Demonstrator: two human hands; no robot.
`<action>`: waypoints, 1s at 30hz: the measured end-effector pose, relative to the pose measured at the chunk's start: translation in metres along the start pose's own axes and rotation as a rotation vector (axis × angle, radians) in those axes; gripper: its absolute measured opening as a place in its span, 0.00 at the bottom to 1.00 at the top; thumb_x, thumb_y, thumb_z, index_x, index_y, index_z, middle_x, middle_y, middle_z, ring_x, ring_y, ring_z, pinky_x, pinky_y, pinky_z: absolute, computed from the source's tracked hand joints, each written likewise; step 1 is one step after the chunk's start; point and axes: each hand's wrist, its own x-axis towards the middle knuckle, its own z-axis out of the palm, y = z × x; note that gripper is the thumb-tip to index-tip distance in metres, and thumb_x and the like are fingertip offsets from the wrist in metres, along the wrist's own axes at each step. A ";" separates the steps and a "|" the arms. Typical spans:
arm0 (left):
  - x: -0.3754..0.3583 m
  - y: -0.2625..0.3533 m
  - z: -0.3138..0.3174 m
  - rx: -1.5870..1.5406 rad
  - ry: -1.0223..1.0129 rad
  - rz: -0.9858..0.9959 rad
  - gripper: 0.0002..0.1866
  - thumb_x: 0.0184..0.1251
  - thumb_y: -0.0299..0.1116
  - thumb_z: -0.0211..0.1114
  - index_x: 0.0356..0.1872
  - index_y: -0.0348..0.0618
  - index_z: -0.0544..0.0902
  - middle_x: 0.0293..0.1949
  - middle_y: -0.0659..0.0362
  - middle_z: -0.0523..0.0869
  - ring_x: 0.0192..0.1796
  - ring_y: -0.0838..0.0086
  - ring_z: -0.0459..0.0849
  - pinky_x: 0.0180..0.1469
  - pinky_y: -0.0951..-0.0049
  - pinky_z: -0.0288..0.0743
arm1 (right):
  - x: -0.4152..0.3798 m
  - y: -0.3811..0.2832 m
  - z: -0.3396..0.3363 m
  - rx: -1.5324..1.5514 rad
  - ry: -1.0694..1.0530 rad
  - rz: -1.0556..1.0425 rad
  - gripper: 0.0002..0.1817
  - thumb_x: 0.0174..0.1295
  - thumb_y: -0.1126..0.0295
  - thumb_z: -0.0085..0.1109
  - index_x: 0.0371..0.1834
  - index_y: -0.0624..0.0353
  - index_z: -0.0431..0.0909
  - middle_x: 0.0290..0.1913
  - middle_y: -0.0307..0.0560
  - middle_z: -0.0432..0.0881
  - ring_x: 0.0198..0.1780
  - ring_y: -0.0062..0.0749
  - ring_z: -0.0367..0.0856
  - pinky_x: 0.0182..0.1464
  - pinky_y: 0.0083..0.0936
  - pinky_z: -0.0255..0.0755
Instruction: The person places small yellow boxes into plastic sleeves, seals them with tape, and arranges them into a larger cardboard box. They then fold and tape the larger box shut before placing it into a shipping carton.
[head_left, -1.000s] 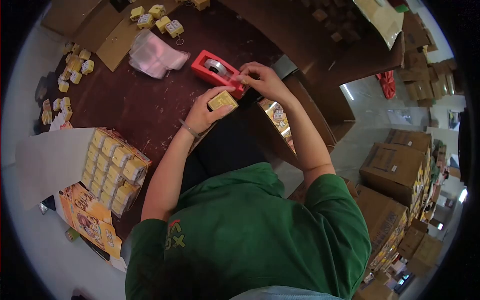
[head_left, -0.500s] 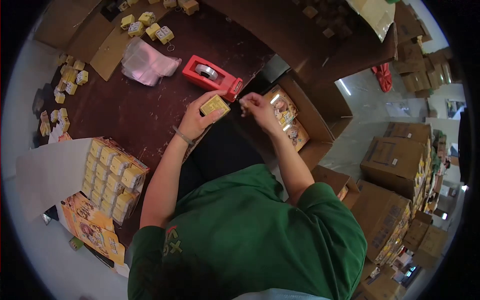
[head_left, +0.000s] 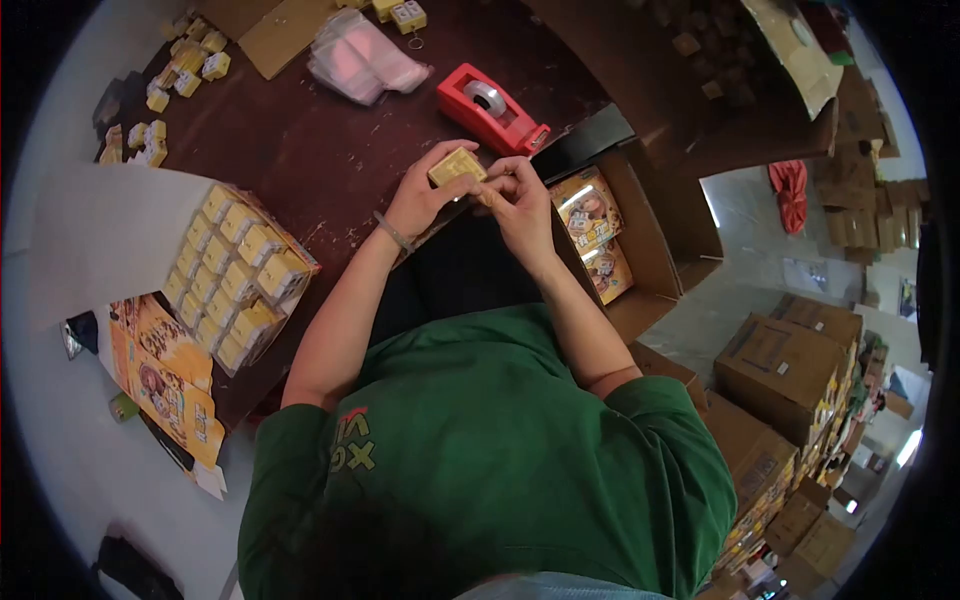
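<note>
A small yellow box (head_left: 457, 167) with a printed face rests in my left hand (head_left: 412, 205), its fingers and thumb wrapped round the sides. At the box's right edge, my right hand (head_left: 526, 212) has its thumb and fingers pinched together, touching the box or very close to it. Whatever lies between those fingertips is too small to make out. Just beyond both hands stands a red tape dispenser (head_left: 508, 125) with a roll of clear tape. A stack of clear plastic bags (head_left: 365, 62) lies farther back on the dark red table (head_left: 330, 150).
An open display box (head_left: 230, 270) on the left holds rows of small yellow boxes. Loose yellow block keychains (head_left: 185, 75) lie at the back left. To my right, an open carton (head_left: 645, 230) contains printed orange boxes (head_left: 590, 215). Stacked cartons (head_left: 780, 365) stand farther right.
My right hand has moved from beside the tape dispenser to the yellow box's right edge. The box has tilted in my left hand. The whole view has shifted, with the table things now farther right and higher.
</note>
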 end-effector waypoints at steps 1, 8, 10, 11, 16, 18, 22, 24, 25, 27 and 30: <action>0.003 -0.008 -0.004 -0.049 0.025 0.005 0.19 0.71 0.31 0.61 0.61 0.41 0.76 0.48 0.59 0.82 0.53 0.77 0.80 0.58 0.75 0.73 | 0.001 0.004 -0.003 -0.133 -0.017 -0.027 0.11 0.65 0.76 0.65 0.41 0.59 0.70 0.29 0.36 0.78 0.30 0.14 0.74 0.31 0.14 0.70; -0.058 -0.031 -0.013 -1.328 0.150 -0.126 0.20 0.79 0.43 0.46 0.59 0.43 0.77 0.54 0.54 0.83 0.58 0.63 0.80 0.66 0.58 0.70 | -0.031 -0.007 0.016 -0.963 -0.409 -0.809 0.38 0.46 0.76 0.75 0.64 0.52 0.71 0.66 0.56 0.69 0.64 0.58 0.70 0.60 0.46 0.71; -0.108 -0.040 -0.009 -1.397 0.107 -0.157 0.24 0.80 0.46 0.41 0.61 0.42 0.76 0.59 0.53 0.80 0.62 0.62 0.78 0.69 0.56 0.67 | -0.029 -0.016 0.027 -0.860 -0.670 -0.907 0.38 0.47 0.81 0.71 0.65 0.53 0.71 0.66 0.58 0.69 0.61 0.58 0.75 0.58 0.45 0.75; -0.132 -0.029 -0.006 -1.434 0.160 -0.155 0.25 0.81 0.48 0.40 0.62 0.41 0.75 0.60 0.53 0.80 0.63 0.62 0.77 0.68 0.56 0.67 | -0.031 -0.023 0.035 -0.795 -0.777 -0.830 0.38 0.47 0.80 0.71 0.66 0.55 0.70 0.65 0.58 0.70 0.59 0.57 0.76 0.58 0.43 0.76; -0.248 0.033 -0.012 -0.486 0.624 -0.040 0.20 0.78 0.46 0.51 0.58 0.42 0.77 0.56 0.55 0.82 0.59 0.62 0.78 0.63 0.60 0.70 | -0.016 -0.059 0.108 -0.213 -0.881 -0.226 0.36 0.58 0.72 0.69 0.71 0.60 0.66 0.62 0.54 0.76 0.63 0.39 0.77 0.61 0.31 0.72; -0.272 0.051 -0.016 0.469 1.033 0.071 0.17 0.69 0.35 0.64 0.55 0.41 0.79 0.54 0.54 0.82 0.59 0.58 0.77 0.62 0.60 0.69 | 0.000 -0.071 0.158 -0.219 -0.970 -0.355 0.34 0.60 0.70 0.68 0.71 0.60 0.66 0.62 0.54 0.77 0.63 0.38 0.77 0.63 0.30 0.70; -0.291 0.038 -0.074 1.455 1.049 -0.070 0.20 0.58 0.28 0.71 0.53 0.43 0.82 0.62 0.57 0.78 0.67 0.54 0.71 0.66 0.55 0.63 | 0.018 -0.069 0.226 -0.529 -1.200 -0.798 0.34 0.59 0.68 0.68 0.69 0.61 0.68 0.52 0.55 0.78 0.54 0.49 0.74 0.57 0.36 0.72; -0.297 0.032 -0.086 1.418 1.087 0.002 0.18 0.59 0.29 0.69 0.52 0.46 0.84 0.63 0.59 0.78 0.69 0.56 0.70 0.68 0.53 0.62 | 0.027 -0.068 0.231 -0.692 -1.212 -0.890 0.34 0.58 0.67 0.68 0.68 0.61 0.68 0.49 0.54 0.78 0.52 0.50 0.72 0.56 0.37 0.72; -0.298 0.029 -0.087 1.409 1.098 0.028 0.18 0.59 0.29 0.69 0.52 0.47 0.84 0.62 0.59 0.79 0.69 0.56 0.70 0.68 0.52 0.62 | 0.026 -0.078 0.232 -0.777 -1.235 -0.917 0.34 0.57 0.67 0.68 0.67 0.62 0.68 0.48 0.52 0.77 0.52 0.49 0.73 0.57 0.39 0.71; -0.301 0.022 -0.083 1.370 1.107 0.058 0.18 0.59 0.29 0.68 0.52 0.47 0.83 0.62 0.59 0.79 0.69 0.56 0.69 0.69 0.53 0.61 | 0.019 -0.066 0.237 -0.884 -1.250 -1.065 0.34 0.57 0.66 0.68 0.68 0.62 0.68 0.48 0.51 0.77 0.52 0.47 0.73 0.57 0.39 0.71; -0.305 0.025 -0.089 1.314 1.063 0.104 0.17 0.61 0.27 0.66 0.53 0.45 0.82 0.63 0.57 0.78 0.71 0.56 0.68 0.72 0.54 0.59 | 0.002 -0.032 0.245 -1.041 -1.168 -1.098 0.38 0.58 0.61 0.67 0.71 0.62 0.64 0.59 0.52 0.73 0.64 0.48 0.68 0.66 0.45 0.63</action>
